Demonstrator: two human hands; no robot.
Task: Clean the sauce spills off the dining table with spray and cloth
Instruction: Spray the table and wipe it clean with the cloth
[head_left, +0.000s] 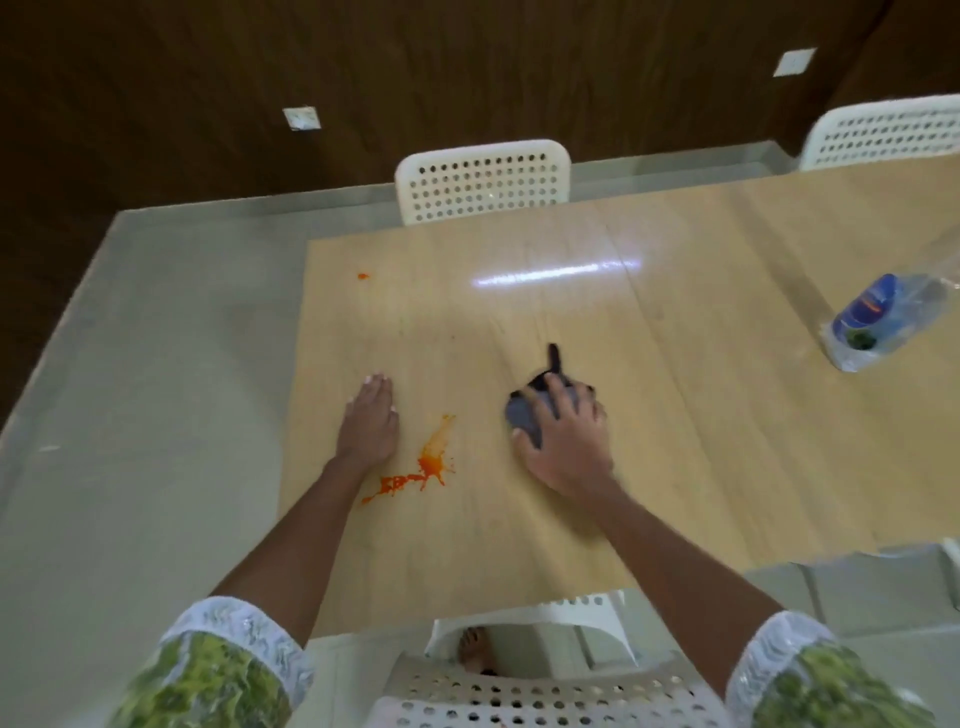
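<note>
Orange sauce (428, 467) near the table's (649, 441) left edge, unwiped. Our right hand (563, 441) grips the cloth (524, 413); our left hand (370, 421) rests flat. Wiping step, we judge; next, cloth leftward onto sauce.

Pale wood-grain table (571, 312) with a white glare streak near its middle. Orange-red sauce splatter (423, 470) near the near edge; a small orange spot (363, 276) toward the far left corner. Dark grey cloth (530, 415) with a black tail. Clear spray bottle (878, 325) with a blue label, by the right edge. White perforated chairs (483, 182). Green leaf-print sleeves (218, 675) with white patterned cuffs. Dark brown wall; pale grey-green floor.
</note>
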